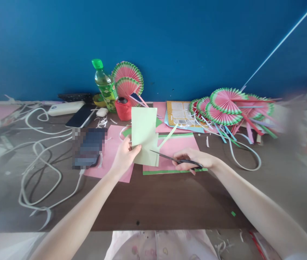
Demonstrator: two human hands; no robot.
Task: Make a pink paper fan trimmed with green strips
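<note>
The paper (144, 126) is pinched by the left hand (125, 155) over the table (148, 204), the scissors (167, 157) are gripped in the right hand (197, 156), tips across it, and a cut could be skewed if the free edge were bent.

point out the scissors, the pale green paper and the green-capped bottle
Scissors (166, 156): head view, on the blade.
Pale green paper (143, 132): head view, middle of the sheet.
Green-capped bottle (107, 91): head view, on its label.

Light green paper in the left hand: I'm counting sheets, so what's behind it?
A pink sheet shows left, a green-edged pink sheet right; the light green paper hides what's between.
</note>
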